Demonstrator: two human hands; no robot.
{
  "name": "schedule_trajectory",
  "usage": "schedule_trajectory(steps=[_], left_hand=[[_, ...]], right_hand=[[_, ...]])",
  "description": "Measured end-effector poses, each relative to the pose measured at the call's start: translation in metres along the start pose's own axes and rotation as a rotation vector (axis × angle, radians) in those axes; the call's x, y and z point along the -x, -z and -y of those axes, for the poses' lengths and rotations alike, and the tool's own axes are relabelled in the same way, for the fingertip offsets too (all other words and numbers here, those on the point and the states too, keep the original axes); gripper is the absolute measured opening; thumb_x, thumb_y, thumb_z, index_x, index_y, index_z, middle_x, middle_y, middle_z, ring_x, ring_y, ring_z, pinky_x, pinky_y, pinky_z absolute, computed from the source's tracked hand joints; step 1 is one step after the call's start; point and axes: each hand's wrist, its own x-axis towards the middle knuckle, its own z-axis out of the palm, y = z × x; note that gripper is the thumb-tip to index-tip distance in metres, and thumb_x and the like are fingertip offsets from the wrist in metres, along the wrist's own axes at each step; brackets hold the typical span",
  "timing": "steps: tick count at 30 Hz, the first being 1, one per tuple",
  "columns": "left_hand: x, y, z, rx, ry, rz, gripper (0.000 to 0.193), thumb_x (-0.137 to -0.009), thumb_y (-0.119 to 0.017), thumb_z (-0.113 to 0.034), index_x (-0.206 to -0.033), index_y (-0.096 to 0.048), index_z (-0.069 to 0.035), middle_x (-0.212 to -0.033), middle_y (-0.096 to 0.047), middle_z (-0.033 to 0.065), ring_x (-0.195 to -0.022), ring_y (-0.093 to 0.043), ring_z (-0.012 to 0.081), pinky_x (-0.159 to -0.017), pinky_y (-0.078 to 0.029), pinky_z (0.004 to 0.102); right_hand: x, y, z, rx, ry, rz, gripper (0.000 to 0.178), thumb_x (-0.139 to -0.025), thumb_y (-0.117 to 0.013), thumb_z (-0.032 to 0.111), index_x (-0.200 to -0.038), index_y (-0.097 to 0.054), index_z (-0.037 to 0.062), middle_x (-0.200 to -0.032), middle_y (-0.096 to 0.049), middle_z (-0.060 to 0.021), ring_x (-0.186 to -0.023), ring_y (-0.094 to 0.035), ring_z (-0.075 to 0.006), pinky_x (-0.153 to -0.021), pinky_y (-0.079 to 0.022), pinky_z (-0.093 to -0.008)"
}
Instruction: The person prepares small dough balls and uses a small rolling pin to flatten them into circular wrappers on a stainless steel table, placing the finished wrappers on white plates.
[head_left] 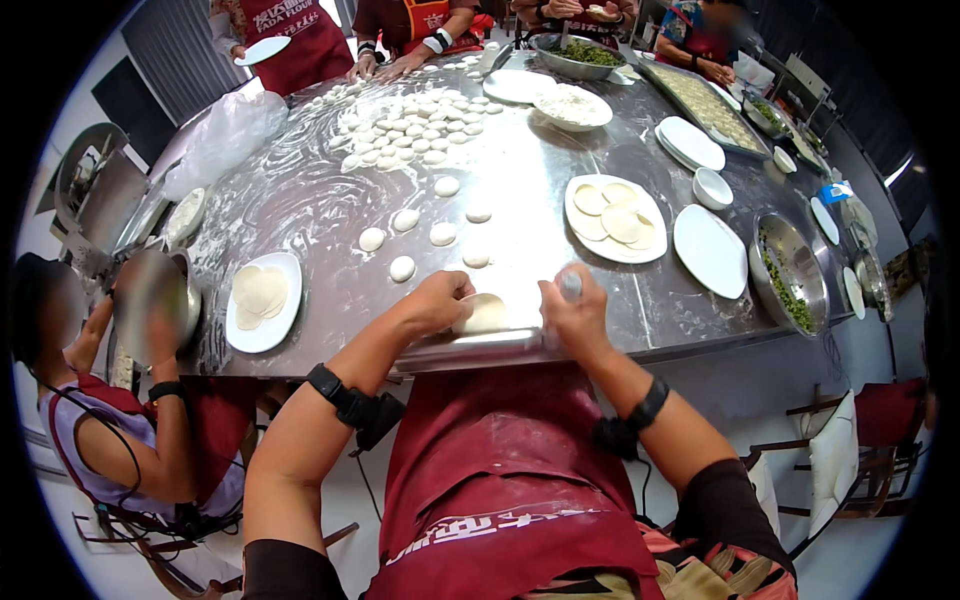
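Observation:
My left hand [440, 302] has its fingers closed on the left edge of a round, flattened dough wrapper [485, 315] near the table's front edge. Just right of the wrapper, my right hand [578, 312] is wrapped round a rolling pin [571, 286]. The pin's pale rounded end sticks up past the fingers; its lower part is blurred and mostly hidden by the hand. Beyond my hands lie several small dough pieces, among them one dough ball [476, 256] close to my left hand. A white plate [616, 252] with stacked wrappers stands ahead to the right.
Many dough pieces [410, 130] cover the floured steel table [310, 190] farther back. Rightward are a bare plate [709, 252], a small bowl [712, 188] and a steel bowl of chopped greens [815, 270]. A wrapper plate [288, 300] and a seated person [150, 430] are left. Others work across the table.

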Motion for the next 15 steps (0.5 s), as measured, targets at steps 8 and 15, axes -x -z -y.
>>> schedule_trajectory(steps=[8,15], left_hand=[[-0.022,0.004,0.043,-0.125,-0.125,-0.186,0.023,-0.076,-0.065,-0.022,-0.088,-0.068,-0.003,-0.077,-0.067,0.0152,-0.071,-0.061,0.0213,-0.071,-0.049,0.0358],[-0.014,0.008,0.02,0.19,-0.051,0.028,0.014,-0.085,-0.063,-0.018,-0.088,-0.06,-0.005,-0.082,-0.058,0.0003,-0.078,-0.052,0.0091,-0.069,-0.043,0.026]], right_hand=[[-0.061,-0.034,-0.034,0.18,0.066,0.002,0.022,-0.082,-0.066,0.017,-0.085,-0.056,-0.002,-0.068,-0.063,-0.016,-0.06,-0.062,-0.0257,-0.056,-0.048,-0.0364],[0.015,0.008,0.001,-0.042,0.016,0.039,0.02,-0.082,-0.067,0.004,-0.073,-0.049,0.0047,-0.055,-0.054,-0.0011,-0.049,-0.05,-0.0064,-0.044,-0.039,-0.0242]])
